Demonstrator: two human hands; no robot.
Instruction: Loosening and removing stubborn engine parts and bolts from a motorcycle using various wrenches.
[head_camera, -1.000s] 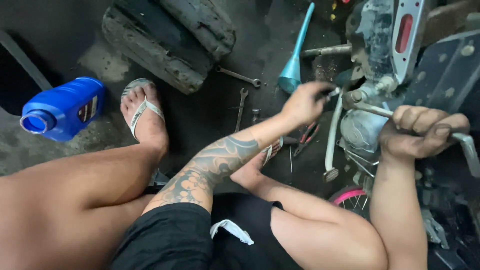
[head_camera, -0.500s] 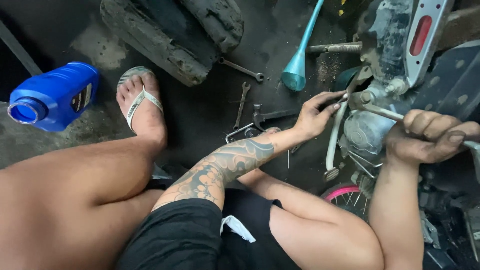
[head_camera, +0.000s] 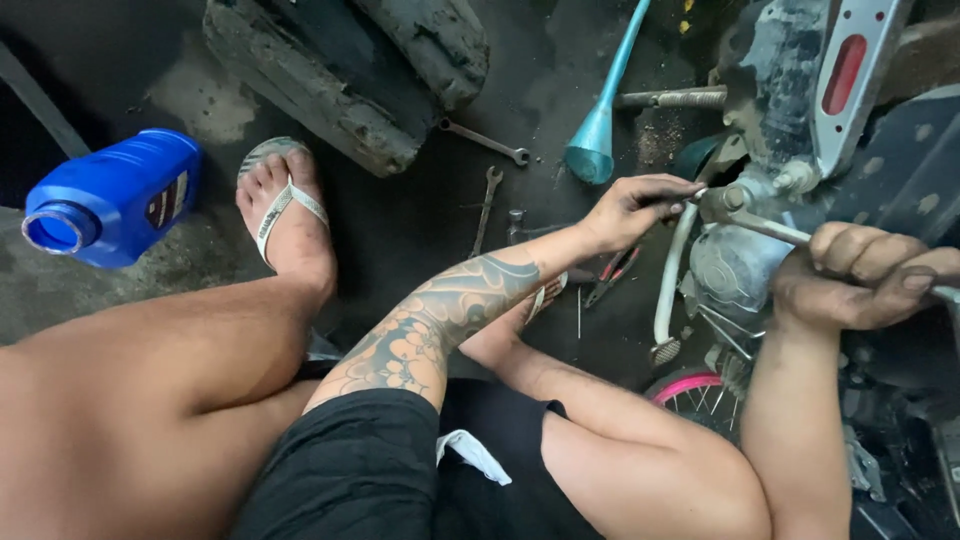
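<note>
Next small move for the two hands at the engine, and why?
Probably pull the wrench handle a short arc with the right hand while the left hand steadies the head: the wrench sits on a fitting atop the engine, left fingertips pinched beside it.
</note>
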